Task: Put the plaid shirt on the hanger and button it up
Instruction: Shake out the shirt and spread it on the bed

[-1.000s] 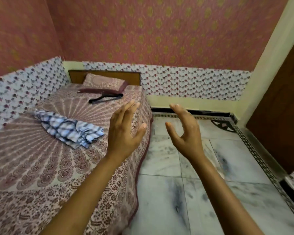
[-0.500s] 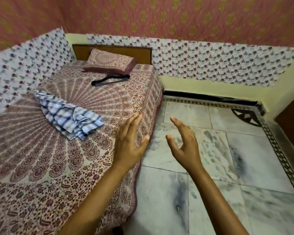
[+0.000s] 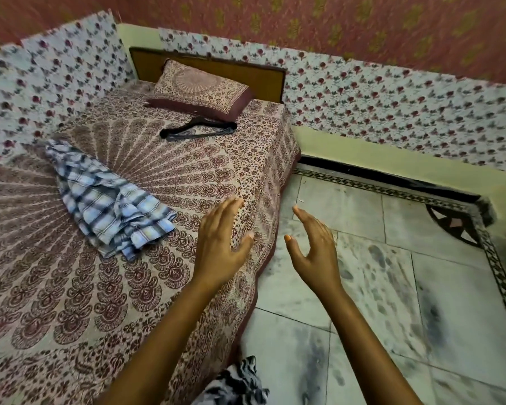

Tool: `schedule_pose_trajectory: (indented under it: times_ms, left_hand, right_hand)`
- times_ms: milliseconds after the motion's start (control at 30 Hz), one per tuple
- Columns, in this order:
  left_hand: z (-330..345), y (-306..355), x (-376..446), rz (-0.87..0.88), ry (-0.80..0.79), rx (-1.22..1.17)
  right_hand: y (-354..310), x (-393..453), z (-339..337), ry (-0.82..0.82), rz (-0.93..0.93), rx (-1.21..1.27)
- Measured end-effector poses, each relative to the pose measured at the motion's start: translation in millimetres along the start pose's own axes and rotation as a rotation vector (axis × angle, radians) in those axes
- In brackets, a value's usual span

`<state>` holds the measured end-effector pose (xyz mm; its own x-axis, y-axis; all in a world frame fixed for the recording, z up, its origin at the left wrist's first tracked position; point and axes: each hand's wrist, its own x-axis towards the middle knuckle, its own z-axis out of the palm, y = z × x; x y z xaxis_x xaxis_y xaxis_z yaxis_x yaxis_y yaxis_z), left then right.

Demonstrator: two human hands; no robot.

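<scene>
Two things wait on the bed [image 3: 70, 287]: plaid shirt [image 3: 108, 200], bunched, long axis running ten to four o'clock; hanger [image 3: 197, 130] at twelve. Left hand [image 3: 221, 247] and right hand [image 3: 314, 252] are spread, empty.

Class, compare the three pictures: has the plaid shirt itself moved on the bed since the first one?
No. The plaid shirt lies at the same spot on the bedspread's fan pattern, equally far from the hanger; only the camera tilted down.

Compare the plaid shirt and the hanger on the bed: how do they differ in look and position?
The plaid shirt is blue-and-white checked cloth, crumpled in a heap; the hanger is dark, thin and rigid, lying flat. The shirt lies mid-bed, nearer the hands; the hanger lies just below the pillow. Both rest untouched on the bedspread.
</scene>
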<state>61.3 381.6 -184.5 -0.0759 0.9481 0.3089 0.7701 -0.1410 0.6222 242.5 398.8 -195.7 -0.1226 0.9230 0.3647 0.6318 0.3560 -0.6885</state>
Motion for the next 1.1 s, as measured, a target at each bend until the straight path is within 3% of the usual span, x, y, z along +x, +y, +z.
schedule_pose_trajectory:
  times_ms: [433,800,1100]
  left_hand:
    - [18,-97,157,-0.169,0.002,0.053]
    - [29,-170,279,-0.506,0.162,0.198]
    - [6,-235,344,-0.653,0.290,0.288]
  right_hand:
    - [21,181,98,-0.144,0.043,0.012]
    - [54,350,195,-0.452,-0.137,0.100]
    - [42,465,280,-0.706,-0.309,0.060]
